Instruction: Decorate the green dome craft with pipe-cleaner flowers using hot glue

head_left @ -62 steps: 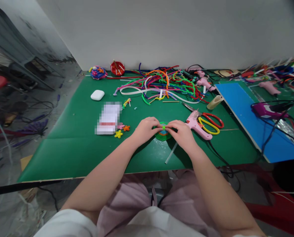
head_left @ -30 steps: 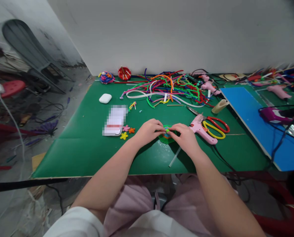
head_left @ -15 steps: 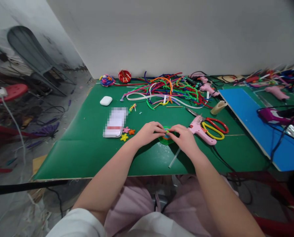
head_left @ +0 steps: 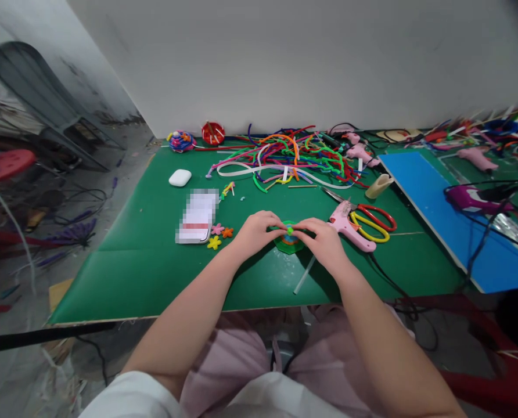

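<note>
My left hand (head_left: 261, 232) and my right hand (head_left: 322, 238) meet from both sides, thumbs and fingers pinching a small bright green flower-like piece (head_left: 290, 230). Its exact shape is too small to make out. Directly under it lies a round green disc (head_left: 288, 248) with blue and orange rings, partly covered by my fingers. Beside my right hand rests a pink glue gun (head_left: 350, 228), its clear glue stick (head_left: 305, 275) showing below my wrist. Pink (head_left: 218, 229), orange (head_left: 227, 232) and yellow (head_left: 214, 242) small flowers lie left of my left hand.
Scissors (head_left: 374, 223) with red and yellow handles lie by the glue gun. Behind are tangled pipe cleaners (head_left: 280, 154) and a bamboo piece (head_left: 378, 186). A phone (head_left: 197, 216) and white case (head_left: 180, 177) sit left; a blue board (head_left: 442, 215) lies right.
The view has shifted slightly, so the table things appear a little further left. My fingers have parted slightly, and more of the green piece and disc shows between them.
</note>
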`<move>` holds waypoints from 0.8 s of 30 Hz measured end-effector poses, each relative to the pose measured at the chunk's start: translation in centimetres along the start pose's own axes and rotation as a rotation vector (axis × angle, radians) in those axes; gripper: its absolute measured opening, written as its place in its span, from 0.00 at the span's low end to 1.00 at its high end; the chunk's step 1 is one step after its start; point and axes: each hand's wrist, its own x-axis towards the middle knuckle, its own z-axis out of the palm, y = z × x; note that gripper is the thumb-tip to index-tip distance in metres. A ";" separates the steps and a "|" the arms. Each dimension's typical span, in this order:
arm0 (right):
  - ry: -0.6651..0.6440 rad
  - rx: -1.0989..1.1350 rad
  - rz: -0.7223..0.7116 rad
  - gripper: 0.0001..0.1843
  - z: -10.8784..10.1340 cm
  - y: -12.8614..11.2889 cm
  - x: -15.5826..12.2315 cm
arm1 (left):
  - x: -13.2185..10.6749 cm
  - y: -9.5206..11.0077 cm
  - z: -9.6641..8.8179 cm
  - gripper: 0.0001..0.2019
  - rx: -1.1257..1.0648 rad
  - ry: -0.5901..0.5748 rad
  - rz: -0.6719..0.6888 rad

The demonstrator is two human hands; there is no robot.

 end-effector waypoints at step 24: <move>0.007 -0.020 -0.035 0.03 0.6 0.4 0.0 | 0.1 -0.3 1.1 0.07 0.009 0.018 0.025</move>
